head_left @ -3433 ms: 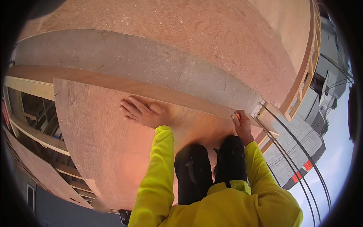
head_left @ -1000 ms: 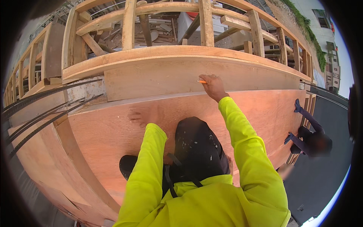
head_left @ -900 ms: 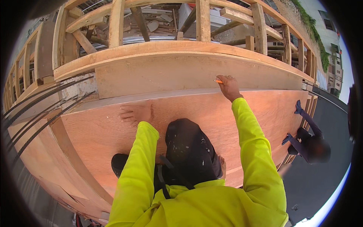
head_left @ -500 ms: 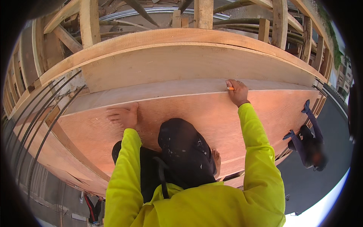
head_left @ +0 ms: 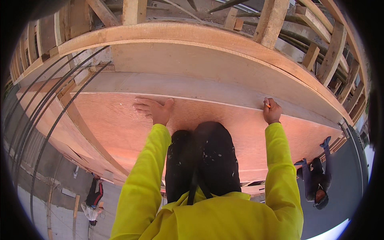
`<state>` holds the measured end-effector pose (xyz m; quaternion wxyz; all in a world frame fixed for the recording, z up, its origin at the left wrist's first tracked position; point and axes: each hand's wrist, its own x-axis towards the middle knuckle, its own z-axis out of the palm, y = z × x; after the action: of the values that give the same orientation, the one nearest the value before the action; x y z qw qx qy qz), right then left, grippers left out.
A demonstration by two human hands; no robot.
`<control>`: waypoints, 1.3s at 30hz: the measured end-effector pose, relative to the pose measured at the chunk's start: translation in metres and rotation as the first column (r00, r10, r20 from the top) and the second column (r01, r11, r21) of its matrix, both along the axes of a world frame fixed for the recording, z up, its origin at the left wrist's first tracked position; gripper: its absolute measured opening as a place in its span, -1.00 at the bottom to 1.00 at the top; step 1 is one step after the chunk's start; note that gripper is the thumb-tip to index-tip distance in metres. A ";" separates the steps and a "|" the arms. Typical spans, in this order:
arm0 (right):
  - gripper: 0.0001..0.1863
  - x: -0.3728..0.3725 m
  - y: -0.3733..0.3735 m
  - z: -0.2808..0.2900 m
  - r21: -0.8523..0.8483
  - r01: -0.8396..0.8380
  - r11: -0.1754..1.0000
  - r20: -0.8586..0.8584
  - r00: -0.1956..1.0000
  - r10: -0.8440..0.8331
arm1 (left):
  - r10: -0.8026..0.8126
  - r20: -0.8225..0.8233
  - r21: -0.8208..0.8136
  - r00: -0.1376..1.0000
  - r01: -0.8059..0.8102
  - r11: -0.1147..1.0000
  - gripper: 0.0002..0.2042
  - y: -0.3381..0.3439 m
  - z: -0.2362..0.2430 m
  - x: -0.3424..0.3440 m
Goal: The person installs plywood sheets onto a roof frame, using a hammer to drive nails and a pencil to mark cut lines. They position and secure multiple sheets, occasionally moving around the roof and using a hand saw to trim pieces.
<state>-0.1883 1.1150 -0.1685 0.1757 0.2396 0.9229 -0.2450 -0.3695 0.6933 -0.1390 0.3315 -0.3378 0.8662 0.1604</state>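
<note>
A reddish plywood sheet (head_left: 112,114) lies under me, its far edge against a paler strip of board (head_left: 192,88). My left hand (head_left: 157,109) rests flat on the sheet near that edge, fingers spread toward the left and thumb apart, holding nothing. Further right, my right hand (head_left: 273,111) is closed around an orange pencil (head_left: 268,105) at the same edge. Only a short piece of the pencil shows; its tip is hidden. My knees in dark, paint-flecked trousers (head_left: 216,154) are bent between my arms.
Beyond the sheet rises a plywood side panel (head_left: 224,60) topped by a timber rail. Steel rods (head_left: 60,100) stick out at the left. A gloved co-worker (head_left: 318,176) is at the right edge; another person (head_left: 94,200) is below left. Timber posts (head_left: 272,22) stand behind.
The view has tilted and shifted, so both hands appear further right. My left hand stays flat and my right keeps the pencil at the edge. The person below left shows more fully.
</note>
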 end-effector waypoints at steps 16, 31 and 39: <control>-0.77 0.013 0.010 -0.003 -0.036 -0.091 0.995 -0.055 0.994 0.089 | -0.049 -0.594 -0.338 0.803 -0.194 0.921 -0.35 -0.036 -0.025 -0.021; -0.82 -0.177 -0.103 -0.039 -0.717 -0.286 0.636 -0.024 0.922 0.387 | 0.048 -0.613 -0.461 0.789 -0.406 0.790 -0.44 -0.043 -0.050 -0.061; -0.81 -0.262 -0.292 -0.097 -0.948 -0.310 0.075 -0.263 0.893 0.365 | -0.029 -0.691 -0.416 0.722 -0.365 0.833 -0.46 -0.046 -0.054 -0.059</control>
<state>-0.4503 0.8234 -0.2657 0.3586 -0.1441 0.5708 -0.7245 -0.4284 0.6470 -0.1931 -0.1259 -0.4143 0.8995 0.0588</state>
